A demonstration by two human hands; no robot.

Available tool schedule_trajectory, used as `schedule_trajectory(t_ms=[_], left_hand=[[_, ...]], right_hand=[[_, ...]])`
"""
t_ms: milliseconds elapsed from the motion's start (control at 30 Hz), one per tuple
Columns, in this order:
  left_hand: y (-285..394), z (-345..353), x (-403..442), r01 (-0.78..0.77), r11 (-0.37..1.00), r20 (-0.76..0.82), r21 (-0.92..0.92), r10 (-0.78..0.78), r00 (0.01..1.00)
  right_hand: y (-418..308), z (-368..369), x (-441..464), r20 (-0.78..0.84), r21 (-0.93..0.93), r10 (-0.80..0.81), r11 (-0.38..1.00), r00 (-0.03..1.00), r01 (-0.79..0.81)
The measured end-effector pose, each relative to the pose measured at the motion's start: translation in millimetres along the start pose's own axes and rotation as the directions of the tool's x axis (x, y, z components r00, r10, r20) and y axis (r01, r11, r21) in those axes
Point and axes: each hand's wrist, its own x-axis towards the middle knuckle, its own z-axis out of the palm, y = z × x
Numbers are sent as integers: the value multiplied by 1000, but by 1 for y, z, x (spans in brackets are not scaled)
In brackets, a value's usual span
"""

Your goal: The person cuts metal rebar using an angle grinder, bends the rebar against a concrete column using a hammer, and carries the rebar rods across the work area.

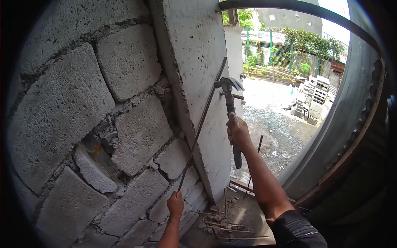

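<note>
My right hand (238,131) is closed round the handle of a claw hammer (230,97), held upright with its head at the top near the concrete column (202,45). A long thin metal rod (202,118) slants across the column's face, its upper end close to the hammer head. Its lower end is in my left hand (175,204), whose fingers are wrapped round it in front of the block wall (136,132). Behind the hammer, a short bar (237,96) juts out from the column side.
A hole (97,153) opens in the block wall at left. Rubble and thin sticks (229,227) lie on the floor below. An upright rod (259,144) stands by the doorway. Outside are stacked hollow blocks (316,97); corrugated metal (326,136) lines the right.
</note>
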Motion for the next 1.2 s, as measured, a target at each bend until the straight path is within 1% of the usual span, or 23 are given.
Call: schedule_trajectory(t_ms=[33, 67, 133, 233, 300, 400, 467, 533, 567, 600, 633, 667, 700, 733, 767, 800, 867, 900, 1000, 1067, 1100, 1167, 1200], left_hand=[[0, 0, -2, 13, 1000, 1, 17, -13, 1000], [1, 1, 2, 4, 1000, -12, 7, -4, 1000], [-7, -9, -3, 13, 999, -20, -34, -13, 1000], [-29, -15, -5, 37, 999, -2, -27, -37, 999], [-32, -13, -1, 38, 999, -9, -19, -38, 999], [-28, -20, -2, 9, 1000, 49, -29, -8, 999], [-21, -25, -3, 32, 999, 31, -12, -31, 999], [-20, -23, -4, 19, 999, -3, 45, -19, 1000], [-19, -23, -3, 1, 995, -37, 96, 3, 999], [-18, -24, 0, 3, 995, -40, 99, 1, 999], [-16, -22, 0, 12, 996, -48, 83, -8, 999], [-14, -20, -4, 20, 998, -56, 65, -16, 998], [-13, -17, -11, 19, 998, -51, 64, -16, 999], [-14, -15, -14, 33, 997, -18, 70, -31, 999], [-16, -13, -9, 37, 996, 12, 76, -38, 999], [-20, -7, -6, 31, 997, 0, 69, -31, 1000], [-31, -2, -9, 55, 991, 67, -122, -47, 997], [-35, -2, -10, 58, 991, 75, -119, -49, 996], [-23, -9, -8, 160, 927, 184, -340, -101, 978], [-7, -17, -11, 302, 864, 239, -404, -220, 946], [-8, -13, -12, 298, 864, 240, -406, -215, 947], [-13, -6, -16, 97, 939, 29, -331, -92, 995], [-13, -4, -14, 97, 939, 30, -331, -92, 995]], right_hand=[[0, -8, -3, -29, -43, -121, 992, 992, 120], [-5, -15, -5, -27, -46, -139, 989, 990, 138], [-9, -31, -24, -82, 90, -230, 967, 970, 237], [-40, -58, -35, -152, 65, -225, 969, 962, 237], [-69, -71, -41, -249, 84, -324, 932, 913, 354], [-117, -82, -50, -414, 149, -557, 738, 720, 658], [-141, -85, -46, -507, 269, -664, 484, 550, 833], [-144, -69, -37, -582, 224, -722, 300, 375, 927], [-131, -50, -29, -629, 232, -679, 301, 379, 925], [-101, -31, -15, -618, 282, -622, 394, 480, 875], [-66, 5, -4, -640, 136, -576, 566, 508, 813], [-6, 27, 14, -436, 287, -466, 739, 770, 610], [12, 33, 13, -251, 205, -227, 938, 941, 281], [24, 34, 11, -101, 59, 77, 996, 992, -71], [27, 10, 9, -47, 274, 262, 931, 964, -240], [34, -8, 1, -52, 162, 215, 966, 975, -204], [49, -31, -8, -82, 76, -52, 995, 995, 58], [52, -39, -14, -61, 108, -87, 990, 994, 94], [19, -56, -31, -42, 105, -164, 980, 986, 167], [-13, -60, -31, -78, -127, -272, 957, 959, 261], [-35, -59, -37, -86, -142, -225, 967, 971, 212], [-73, -58, -37, -93, -278, -341, 911, 935, 305], [-84, -60, -37, -72, -310, -406, 877, 911, 367]])
